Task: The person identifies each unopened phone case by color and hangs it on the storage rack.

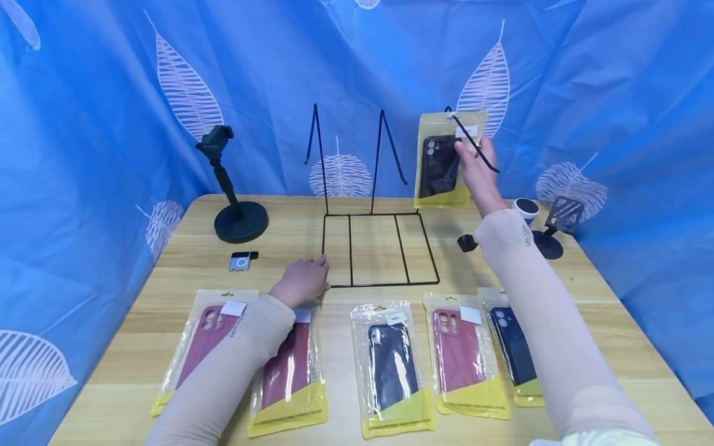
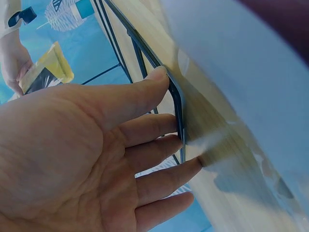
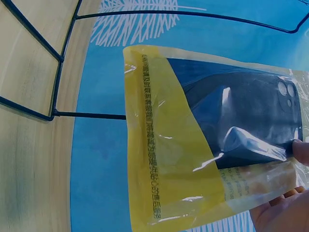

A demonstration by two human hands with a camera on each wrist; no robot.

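My right hand (image 1: 478,170) pinches a bagged dark phone case (image 1: 439,166) by its side, thumb on the front. The clear and yellow bag's top edge is at the right hook of a black wire rack (image 1: 385,285); that hook's arm crosses in front of the bag. In the right wrist view the bag (image 3: 178,145) hides part of the rack's wire. My left hand (image 1: 301,282) holds the rack's near left corner, and in the left wrist view its thumb (image 2: 157,75) lies over the wire with the fingers fairly straight.
Bagged red cases (image 1: 290,365) (image 1: 460,350) and dark cases (image 1: 393,365) (image 1: 513,347) lie along the front. A black phone stand (image 1: 240,221) and small silver player (image 1: 240,261) are left; a white-topped jar (image 1: 527,208) and black holder (image 1: 549,243) stand right.
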